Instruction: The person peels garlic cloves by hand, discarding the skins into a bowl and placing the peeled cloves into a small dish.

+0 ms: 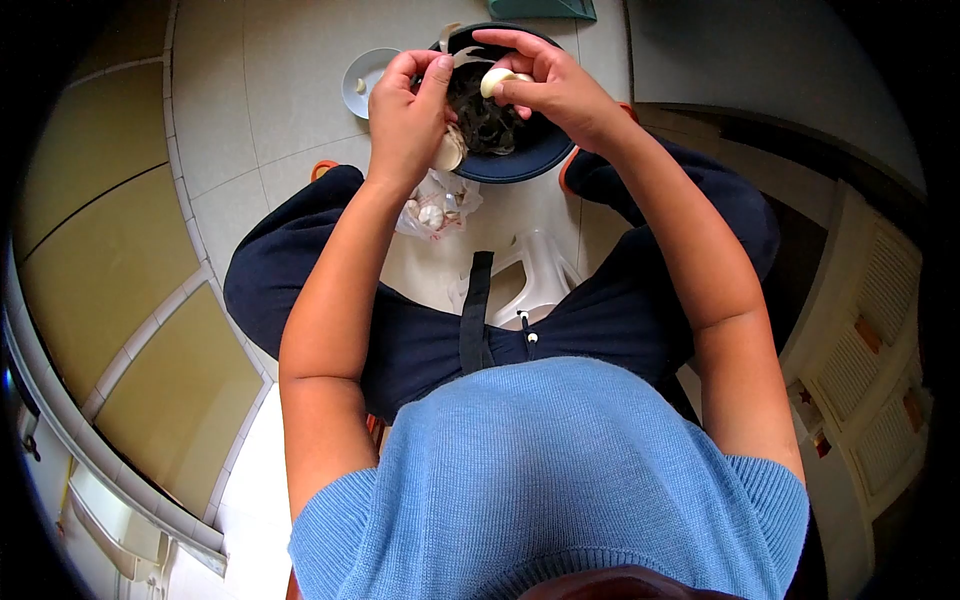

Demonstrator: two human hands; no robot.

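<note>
Both hands are raised over a dark blue round bin [510, 170]. My right hand [545, 80] pinches a peeled, pale garlic clove [492, 82] between thumb and fingers. My left hand [408, 115] has its thumb and forefinger pressed together at a strip of pale skin [465, 57]; a partly peeled garlic bulb [449, 152] sits in the palm under its curled lower fingers. Inside the bin lies a dark, crumpled liner [485, 115]. Left of the bin, a white plate [352, 82] holds one small clove [360, 86]. Below my left hand, a clear plastic bag [455, 195] contains garlic bulbs [431, 215].
A white plastic stool or stand [540, 275] is between my legs. Orange footwear [322, 169] shows at both sides. Beyond the bin lies a green dustpan [545, 9]. Yellowish cabinet doors [130, 240] line the left side, and a grey surface [740, 80] is at the upper right.
</note>
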